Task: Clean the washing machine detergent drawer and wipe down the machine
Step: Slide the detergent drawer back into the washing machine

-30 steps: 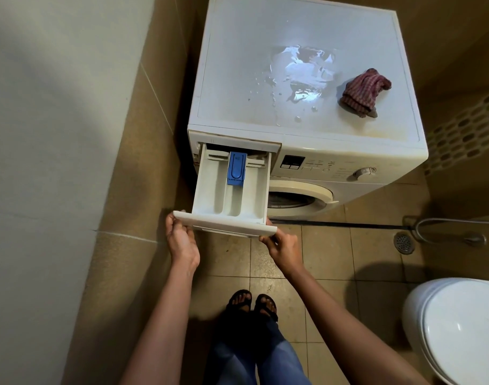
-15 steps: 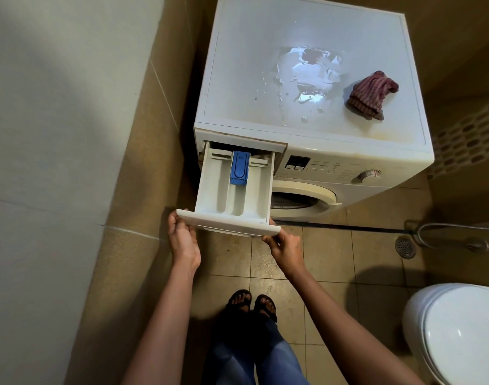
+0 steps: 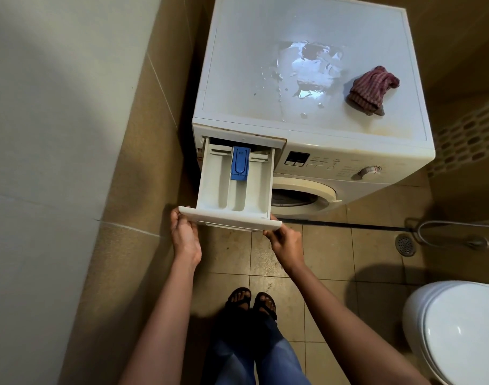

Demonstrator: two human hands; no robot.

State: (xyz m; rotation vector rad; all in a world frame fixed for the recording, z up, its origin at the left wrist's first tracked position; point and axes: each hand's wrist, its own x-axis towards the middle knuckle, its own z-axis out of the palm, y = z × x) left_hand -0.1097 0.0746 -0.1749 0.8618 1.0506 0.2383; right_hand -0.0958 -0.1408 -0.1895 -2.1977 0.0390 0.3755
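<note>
Hands: left hand [image 3: 185, 237], right hand [image 3: 286, 242] grip front corners | detergent drawer [image 3: 237, 197] between, extended

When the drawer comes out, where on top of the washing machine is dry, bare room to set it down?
The widest bare patch on the white washing machine top lies between its left edge and the water puddle. A narrower strip runs along the front edge. The right side is crowded: the crumpled red striped cloth lies close beside the puddle.

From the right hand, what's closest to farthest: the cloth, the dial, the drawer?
1. The drawer: the right hand holds its front corner.
2. The dial: right side of the machine's front.
3. The cloth: atop the machine, farther back.
</note>
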